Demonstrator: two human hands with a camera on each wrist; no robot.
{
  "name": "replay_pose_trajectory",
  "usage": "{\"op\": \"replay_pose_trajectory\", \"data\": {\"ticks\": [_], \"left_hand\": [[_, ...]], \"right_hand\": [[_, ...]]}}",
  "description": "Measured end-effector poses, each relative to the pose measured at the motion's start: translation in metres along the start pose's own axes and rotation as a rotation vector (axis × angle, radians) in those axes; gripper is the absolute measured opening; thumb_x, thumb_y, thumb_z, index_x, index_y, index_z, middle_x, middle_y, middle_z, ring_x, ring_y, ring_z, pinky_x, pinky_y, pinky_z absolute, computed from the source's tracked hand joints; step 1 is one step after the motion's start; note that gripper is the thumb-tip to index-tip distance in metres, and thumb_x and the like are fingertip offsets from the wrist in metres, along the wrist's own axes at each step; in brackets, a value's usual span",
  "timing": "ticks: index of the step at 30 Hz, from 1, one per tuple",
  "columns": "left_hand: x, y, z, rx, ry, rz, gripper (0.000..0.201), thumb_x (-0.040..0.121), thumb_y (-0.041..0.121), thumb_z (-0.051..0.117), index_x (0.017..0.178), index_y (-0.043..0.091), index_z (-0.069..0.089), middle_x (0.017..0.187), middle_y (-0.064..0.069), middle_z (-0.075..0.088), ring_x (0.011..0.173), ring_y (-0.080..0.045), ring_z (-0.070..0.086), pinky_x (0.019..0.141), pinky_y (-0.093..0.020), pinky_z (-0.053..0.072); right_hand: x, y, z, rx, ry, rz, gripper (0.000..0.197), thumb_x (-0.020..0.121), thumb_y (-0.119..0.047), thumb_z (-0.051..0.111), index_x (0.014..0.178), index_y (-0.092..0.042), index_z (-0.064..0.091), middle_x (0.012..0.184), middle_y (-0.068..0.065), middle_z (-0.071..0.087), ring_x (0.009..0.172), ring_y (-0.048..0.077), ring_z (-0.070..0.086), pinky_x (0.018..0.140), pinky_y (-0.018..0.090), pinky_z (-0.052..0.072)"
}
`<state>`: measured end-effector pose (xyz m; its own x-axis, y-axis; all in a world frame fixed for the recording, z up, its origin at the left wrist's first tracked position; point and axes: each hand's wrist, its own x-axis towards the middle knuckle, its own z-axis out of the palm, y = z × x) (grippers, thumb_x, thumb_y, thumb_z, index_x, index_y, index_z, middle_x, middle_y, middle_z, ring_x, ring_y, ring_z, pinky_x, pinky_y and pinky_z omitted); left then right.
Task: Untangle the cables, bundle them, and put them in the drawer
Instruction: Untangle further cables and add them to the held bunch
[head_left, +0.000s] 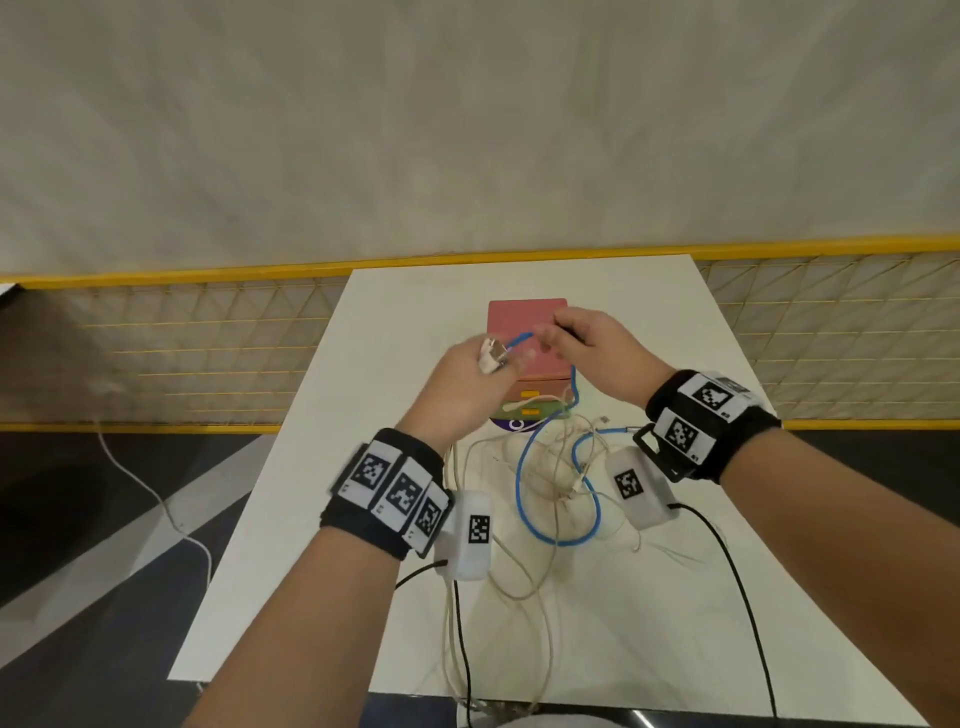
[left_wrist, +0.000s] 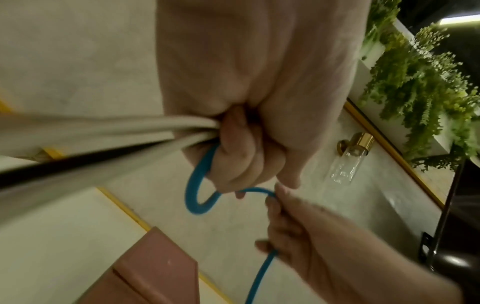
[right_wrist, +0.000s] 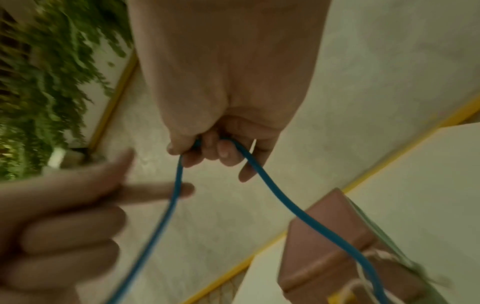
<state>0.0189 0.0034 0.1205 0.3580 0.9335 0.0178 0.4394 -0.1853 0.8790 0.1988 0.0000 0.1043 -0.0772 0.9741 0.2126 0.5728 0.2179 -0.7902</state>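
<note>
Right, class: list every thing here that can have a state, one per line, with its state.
blue cable: partly lifted, the rest looped on the table.
white cables: tangled on the white table.
drawer box: drawers look shut.
left hand: grips blue cable and white cables.
right hand: pinches blue cable.

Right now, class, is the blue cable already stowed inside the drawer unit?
No: the blue cable loops over the table, held up by both hands.

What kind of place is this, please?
Probably an indoor recording or demonstration space, not a home: a plain white table stands by a yellow-framed wire-mesh barrier, with green hanging foliage and a gold-capped glass wall lamp on the pale wall.
</note>
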Motion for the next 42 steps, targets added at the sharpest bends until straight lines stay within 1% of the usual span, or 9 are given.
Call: {"op": "replay_pose_trajectory", "data": {"ticks": [11, 16, 20, 24, 30, 33, 36, 40, 42], "left_hand": [[0.015, -0.002, -0.037, -0.163, 0.538, 0.023, 0.012, 0.095, 0.029, 0.061, 0.095, 0.017, 0.061, 0.073, 0.009, 0.053, 0.062, -0.004, 0.05, 0.068, -0.029, 0.045], [-0.001, 0.004, -0.008, -0.034, 0.146, 0.193, 0.051, 0.097, 0.015, 0.058, 0.143, 0.032, 0.044, 0.09, 0.015, 0.057, 0.08, 0.005, 0.064, 0.073, -0.003, 0.04], [0.003, -0.001, 0.002, 0.122, 0.009, 0.141, 0.03, 0.094, 0.045, 0.056, 0.091, 0.017, 0.064, 0.082, 0.001, 0.066, 0.077, -0.017, 0.061, 0.064, -0.017, 0.041], [0.007, 0.001, -0.017, 0.022, 0.343, 0.143, 0.029, 0.095, 0.045, 0.057, 0.075, 0.026, 0.05, 0.069, 0.011, 0.052, 0.06, -0.003, 0.046, 0.052, -0.009, 0.036], [0.007, -0.006, -0.034, -0.042, 0.505, 0.155, 0.021, 0.098, 0.026, 0.057, 0.118, 0.022, 0.059, 0.079, 0.015, 0.054, 0.072, -0.002, 0.057, 0.064, -0.01, 0.041], [-0.005, 0.004, -0.013, -0.016, 0.303, 0.23, 0.07, 0.097, 0.017, 0.059, 0.152, 0.038, 0.022, 0.083, 0.022, 0.051, 0.07, 0.018, 0.057, 0.068, 0.002, 0.039], [-0.01, 0.009, -0.001, 0.107, 0.243, 0.34, 0.091, 0.095, 0.02, 0.06, 0.148, 0.056, -0.005, 0.058, 0.012, 0.046, 0.051, -0.008, 0.052, 0.058, -0.021, 0.045], [-0.002, 0.01, 0.001, 0.209, 0.143, 0.318, 0.042, 0.096, 0.035, 0.059, 0.136, 0.038, 0.046, 0.064, 0.01, 0.052, 0.062, -0.014, 0.055, 0.057, -0.014, 0.042], [0.002, 0.007, -0.003, 0.234, 0.205, 0.311, 0.023, 0.094, 0.04, 0.059, 0.102, 0.019, 0.058, 0.064, 0.01, 0.053, 0.058, -0.011, 0.053, 0.051, -0.017, 0.036]], "right_hand": [[-0.027, 0.039, 0.005, -0.001, -0.132, 0.113, 0.027, 0.102, -0.022, 0.038, 0.081, -0.012, 0.052, 0.068, -0.008, 0.044, 0.057, -0.001, 0.043, 0.062, 0.018, 0.034], [-0.018, 0.003, 0.007, -0.07, -0.139, -0.014, 0.029, 0.1, -0.024, 0.042, 0.084, -0.009, 0.06, 0.067, -0.004, 0.051, 0.059, 0.003, 0.043, 0.06, 0.021, 0.035], [-0.01, -0.021, 0.002, -0.042, -0.106, -0.115, 0.023, 0.1, -0.019, 0.043, 0.084, -0.014, 0.059, 0.071, 0.005, 0.052, 0.063, 0.009, 0.043, 0.061, 0.03, 0.036], [-0.015, -0.001, -0.003, -0.077, -0.113, -0.018, 0.023, 0.102, -0.02, 0.039, 0.081, -0.018, 0.049, 0.071, -0.002, 0.047, 0.064, 0.013, 0.04, 0.06, 0.024, 0.034], [-0.03, 0.023, 0.003, -0.065, -0.127, 0.092, 0.027, 0.103, -0.02, 0.033, 0.095, -0.001, 0.049, 0.079, 0.014, 0.053, 0.071, 0.013, 0.045, 0.07, 0.03, 0.039], [-0.022, 0.002, 0.006, 0.01, -0.13, 0.03, 0.022, 0.102, -0.022, 0.035, 0.09, -0.011, 0.049, 0.081, 0.006, 0.05, 0.075, 0.015, 0.047, 0.076, 0.035, 0.048], [-0.015, -0.023, 0.003, -0.003, -0.096, -0.073, 0.021, 0.102, -0.017, 0.037, 0.092, -0.009, 0.054, 0.082, 0.0, 0.056, 0.072, 0.0, 0.051, 0.068, 0.009, 0.043], [-0.007, -0.035, -0.006, -0.065, -0.09, -0.194, 0.022, 0.099, -0.005, 0.041, 0.108, 0.004, 0.058, 0.098, 0.016, 0.063, 0.091, 0.022, 0.057, 0.08, 0.026, 0.043], [-0.005, -0.031, -0.007, -0.096, -0.093, -0.2, 0.02, 0.099, -0.008, 0.043, 0.104, 0.001, 0.059, 0.091, 0.006, 0.061, 0.082, 0.006, 0.053, 0.075, 0.02, 0.04]]}}
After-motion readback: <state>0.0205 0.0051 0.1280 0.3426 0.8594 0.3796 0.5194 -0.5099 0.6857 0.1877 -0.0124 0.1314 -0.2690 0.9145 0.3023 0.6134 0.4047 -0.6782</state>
